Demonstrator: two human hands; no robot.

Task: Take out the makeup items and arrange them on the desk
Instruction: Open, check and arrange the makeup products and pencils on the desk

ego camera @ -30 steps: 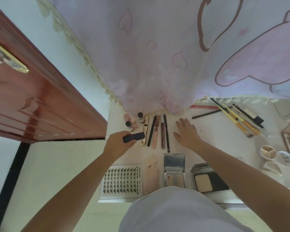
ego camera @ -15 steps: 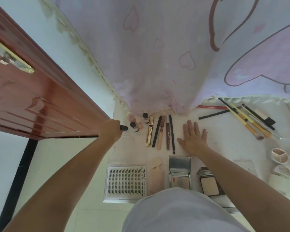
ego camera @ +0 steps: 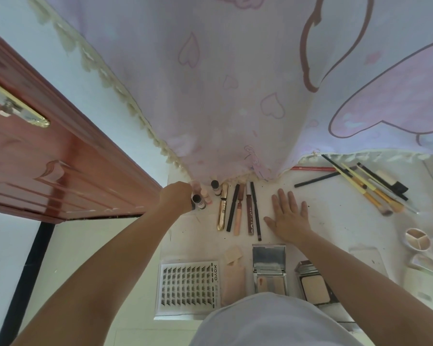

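White desk (ego camera: 335,221), slim glossy tubes and pencils in a row (ego camera: 238,208), left hand (ego camera: 176,197) curled beside small dark-capped bottles (ego camera: 198,201) — grasp unclear, right hand (ego camera: 289,217) flat, fingers spread.

Two hands (ego camera: 175,197) over the desk (ego camera: 335,221). Five slim tubes and pencils (ego camera: 239,208) lie in a row, four small bottles (ego camera: 198,202) beside them (one partly hidden). Two open compacts (ego camera: 269,268), one lash tray (ego camera: 188,287), several brushes (ego camera: 368,191).
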